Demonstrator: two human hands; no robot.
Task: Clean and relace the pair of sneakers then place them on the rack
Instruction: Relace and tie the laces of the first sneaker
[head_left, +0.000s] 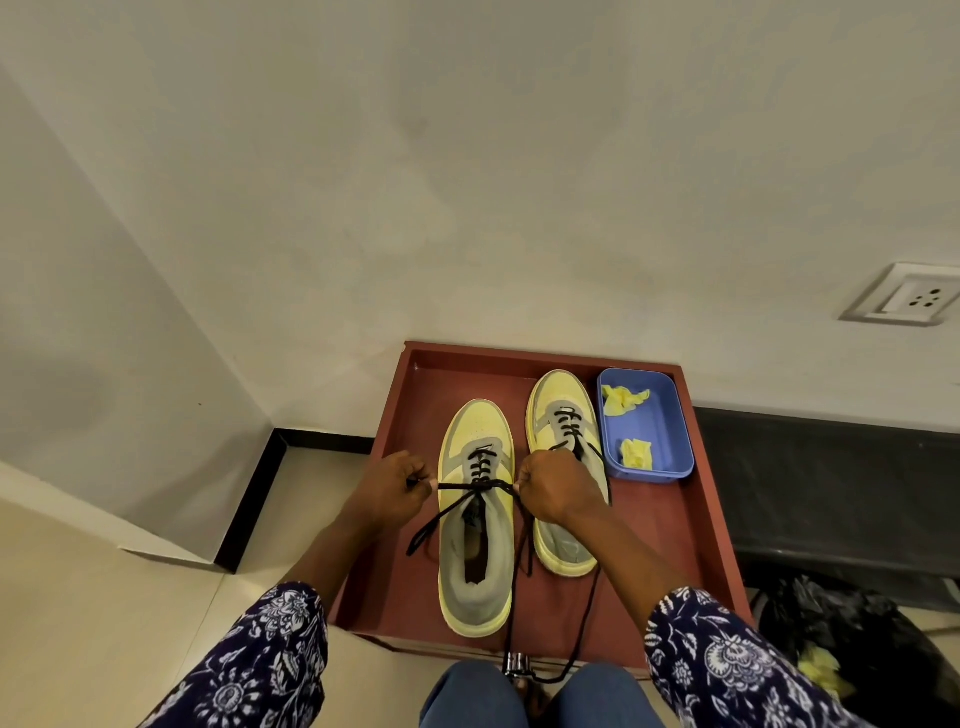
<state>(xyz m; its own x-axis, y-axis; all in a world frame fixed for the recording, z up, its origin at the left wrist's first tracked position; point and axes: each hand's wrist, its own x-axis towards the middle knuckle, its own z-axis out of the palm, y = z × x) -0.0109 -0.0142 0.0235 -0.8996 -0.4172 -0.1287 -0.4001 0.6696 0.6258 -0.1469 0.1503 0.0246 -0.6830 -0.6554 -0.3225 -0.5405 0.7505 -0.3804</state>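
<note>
Nearest, the left hand (392, 486) and right hand (553, 486) each pinch one end of the black lace (475, 486), drawn taut across the near sneaker (475, 525). The cord looks soft and probably slippery, best held close to the eyelets. Both sneakers sit in a reddish-brown tray (696, 519); beyond, the far sneaker (563, 415), a blue tub (660, 426), then the wall (467, 182).

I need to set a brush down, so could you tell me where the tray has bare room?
Bare tray floor lies left of the near sneaker and below the blue tub. It's crowded between the sneakers, where laces trail.
</note>
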